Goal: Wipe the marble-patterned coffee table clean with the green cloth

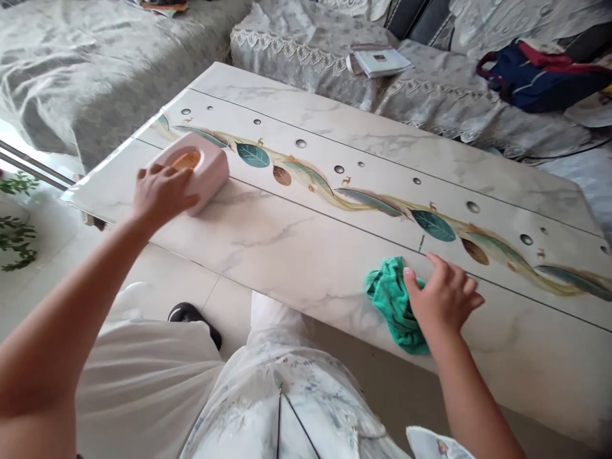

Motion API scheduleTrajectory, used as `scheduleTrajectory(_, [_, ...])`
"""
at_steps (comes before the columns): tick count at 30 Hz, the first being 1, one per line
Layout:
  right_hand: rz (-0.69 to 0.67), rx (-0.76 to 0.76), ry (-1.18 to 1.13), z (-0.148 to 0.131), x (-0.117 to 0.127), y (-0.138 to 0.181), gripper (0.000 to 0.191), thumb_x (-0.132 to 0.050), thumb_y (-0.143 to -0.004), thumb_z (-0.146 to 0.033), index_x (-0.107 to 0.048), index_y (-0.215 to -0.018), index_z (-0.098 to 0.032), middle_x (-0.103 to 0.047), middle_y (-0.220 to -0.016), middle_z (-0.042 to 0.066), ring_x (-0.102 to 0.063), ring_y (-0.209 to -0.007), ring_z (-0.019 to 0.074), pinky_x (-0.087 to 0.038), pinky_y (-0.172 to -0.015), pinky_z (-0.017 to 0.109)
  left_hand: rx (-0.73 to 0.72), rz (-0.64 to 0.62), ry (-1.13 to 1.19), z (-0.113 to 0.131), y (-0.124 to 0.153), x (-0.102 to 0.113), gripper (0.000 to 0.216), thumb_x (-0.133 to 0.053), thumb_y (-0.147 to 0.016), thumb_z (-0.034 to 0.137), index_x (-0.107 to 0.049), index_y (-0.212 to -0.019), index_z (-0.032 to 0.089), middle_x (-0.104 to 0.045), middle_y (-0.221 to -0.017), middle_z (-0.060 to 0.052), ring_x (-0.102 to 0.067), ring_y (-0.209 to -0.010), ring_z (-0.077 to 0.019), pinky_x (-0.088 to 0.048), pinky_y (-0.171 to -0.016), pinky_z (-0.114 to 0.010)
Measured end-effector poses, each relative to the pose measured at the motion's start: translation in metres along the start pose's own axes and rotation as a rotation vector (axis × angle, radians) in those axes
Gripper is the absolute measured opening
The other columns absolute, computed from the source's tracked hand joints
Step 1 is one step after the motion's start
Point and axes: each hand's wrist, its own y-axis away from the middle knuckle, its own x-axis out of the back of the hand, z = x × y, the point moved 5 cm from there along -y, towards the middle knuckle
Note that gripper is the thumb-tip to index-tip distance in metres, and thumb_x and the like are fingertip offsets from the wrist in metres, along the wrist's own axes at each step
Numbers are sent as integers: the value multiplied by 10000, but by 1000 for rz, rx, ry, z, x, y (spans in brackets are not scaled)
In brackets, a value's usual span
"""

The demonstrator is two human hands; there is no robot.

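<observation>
My left hand (160,193) is wrapped round the near end of a pink tissue box (201,169) that stands at the left end of a marble-look table (306,255) with a leaf pattern. A crumpled green cloth (394,303) lies near the table's front edge. My right hand (444,296) rests against its right side, thumb on the cloth and fingers stretched over the tabletop.
A sofa under a grey lace cover (335,57) runs behind the table, with a small white book (380,60) and a blue and red bag (535,76) on it. A plant (16,223) stands at far left. A dark shoe (191,315) shows on the tiled floor.
</observation>
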Motion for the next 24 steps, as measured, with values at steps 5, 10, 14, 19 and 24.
scheduleTrajectory(5, [-185, 96, -60, -29, -35, -10, 350, -474, -943, -420, -725, -934, -176, -659, -929, 126, -544, -808, 237, -327, -669, 330, -211, 86, 193, 19, 44, -22, 494, -607, -905, 415, -638, -1369, 246, -713, -1229, -98, -531, -1229, -326, -383, -1068, -496])
scheduleTrajectory(10, [-49, 401, -197, -85, -30, -9, 325, -448, -1005, -389, -684, -916, -184, -667, -904, 93, -599, -809, 214, -393, -658, 317, -468, 74, 369, 65, 46, -36, 515, -618, -919, 371, -604, -1420, 253, -699, -1285, -93, -566, -1225, -290, -387, -1082, -435])
scheduleTrajectory(14, [-154, 603, -505, -146, -20, 8, 238, -468, -1033, -344, -638, -930, -213, -672, -874, 52, -660, -801, 183, -499, -691, 284, -541, 50, 412, 101, 5, -41, 573, -656, -907, 322, -560, -1460, 205, -656, -1348, -121, -524, -1280, -306, -363, -1125, -440])
scheduleTrajectory(19, [-338, 809, -747, -252, 6, 57, 127, -498, -1039, -224, -620, -1006, -218, -694, -874, 15, -689, -789, 136, -540, -726, 242, -512, 83, 551, 120, -35, -34, 667, -619, -956, 414, -411, -1564, 239, -486, -1547, -105, -418, -1408, -323, -262, -1211, -507])
scheduleTrajectory(24, [-189, 930, -629, -351, 12, 78, 142, -499, -1038, -200, -640, -1016, -199, -684, -848, 28, -649, -765, 148, -505, -724, 277, -540, 336, 630, 62, 24, -27, 460, -316, -1049, 299, -451, -1489, 311, -603, -1419, -48, -432, -1440, -212, -76, -1267, -487])
